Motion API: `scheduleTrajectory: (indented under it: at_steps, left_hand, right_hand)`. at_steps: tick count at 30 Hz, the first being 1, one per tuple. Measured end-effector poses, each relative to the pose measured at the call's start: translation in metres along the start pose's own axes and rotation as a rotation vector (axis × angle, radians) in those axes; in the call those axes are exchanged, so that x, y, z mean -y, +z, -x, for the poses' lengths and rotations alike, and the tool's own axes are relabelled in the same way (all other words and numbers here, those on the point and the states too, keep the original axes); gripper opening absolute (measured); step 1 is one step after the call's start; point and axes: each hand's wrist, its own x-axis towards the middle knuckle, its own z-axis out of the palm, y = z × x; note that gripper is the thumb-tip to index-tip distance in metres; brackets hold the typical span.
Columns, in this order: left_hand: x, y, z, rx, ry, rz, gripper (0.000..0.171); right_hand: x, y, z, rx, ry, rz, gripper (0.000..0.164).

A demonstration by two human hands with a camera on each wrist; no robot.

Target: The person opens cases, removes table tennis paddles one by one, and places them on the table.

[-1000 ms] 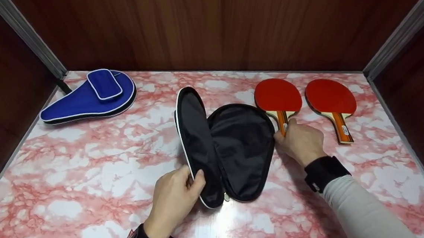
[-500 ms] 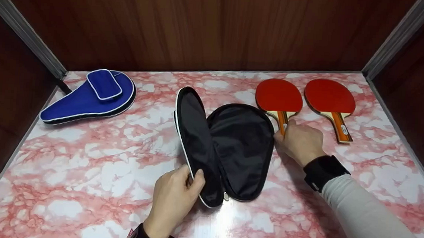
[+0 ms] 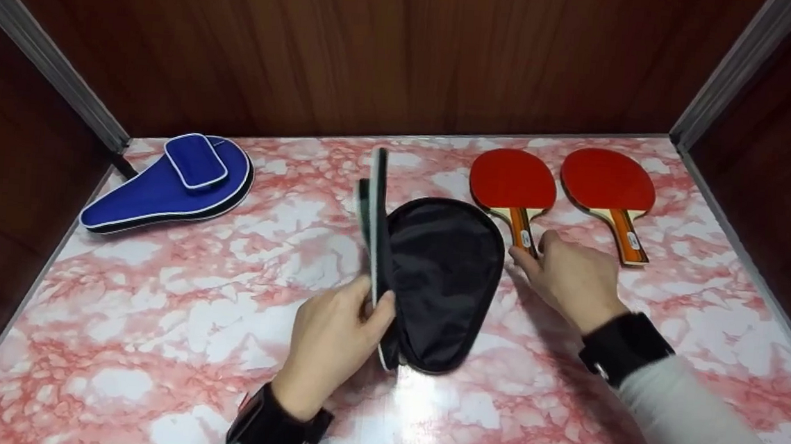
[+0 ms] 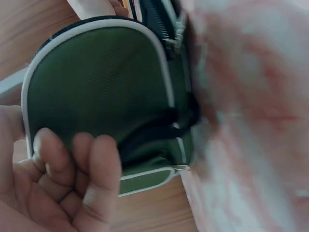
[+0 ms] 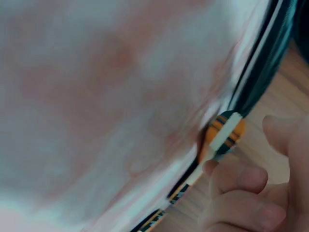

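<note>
My left hand (image 3: 338, 340) pinches the raised flap of a table tennis paddle case (image 3: 443, 288), which lies unzipped with its black lining showing. The flap stands nearly upright, edge-on to the head view; its green outside (image 4: 101, 82) with white piping faces the left wrist camera. My right hand (image 3: 576, 280) is at the handle end of the nearer red table tennis paddle (image 3: 513, 178). In the right wrist view, thumb and fingers (image 5: 239, 179) stand apart, with the striped handle end (image 5: 227, 130) just beyond them, not gripped. Whether a fingertip touches it, I cannot tell.
Another red paddle (image 3: 607, 181) lies to the right, handle toward me. At the far left rests a closed blue paddle case (image 3: 168, 185) with a small pocket. Dark wooden panels (image 3: 407, 56) bound the marbled table (image 3: 150, 344) at the back and sides.
My left hand has swung the case flap up and rightward, from leaning left to nearly upright. My right hand's fingers have spread off the paddle handle; the paddle stays on the table.
</note>
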Motion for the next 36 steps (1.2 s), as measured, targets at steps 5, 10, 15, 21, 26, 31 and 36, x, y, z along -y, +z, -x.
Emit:
scheduleTrajectory:
  at_steps: [5,10,15,21,26,31,36]
  left_hand:
    - [-0.022,0.015,-0.015,-0.028,0.130,-0.145,0.032]
    - [-0.038,0.036,-0.023,0.021,0.220,-0.276,0.025]
    - [-0.046,0.059,-0.022,0.087,0.273,-0.398,0.027]
    - [-0.049,0.072,-0.012,0.117,0.284,-0.511,0.028]
    - [-0.043,0.073,-0.004,0.163,0.254,-0.509,0.033]
    - [-0.039,0.073,0.003,0.236,0.194,-0.435,0.046]
    - [-0.041,0.074,0.006,0.392,0.109,-0.372,0.065]
  right_hand:
    - [0.003,-0.005,0.024,-0.129,-0.063,-0.030,0.041]
    - [0.006,-0.007,0.035,-0.175,-0.089,-0.057,0.037]
    - [0.007,-0.010,0.044,-0.177,-0.087,-0.082,0.034]
    - [0.010,-0.010,0.052,-0.199,-0.111,-0.128,0.034]
    - [0.015,-0.007,0.052,-0.197,-0.130,-0.135,0.031]
    - [0.020,-0.003,0.052,-0.214,-0.169,-0.130,0.029]
    - [0.019,0.001,0.054,-0.214,-0.182,-0.121,0.030]
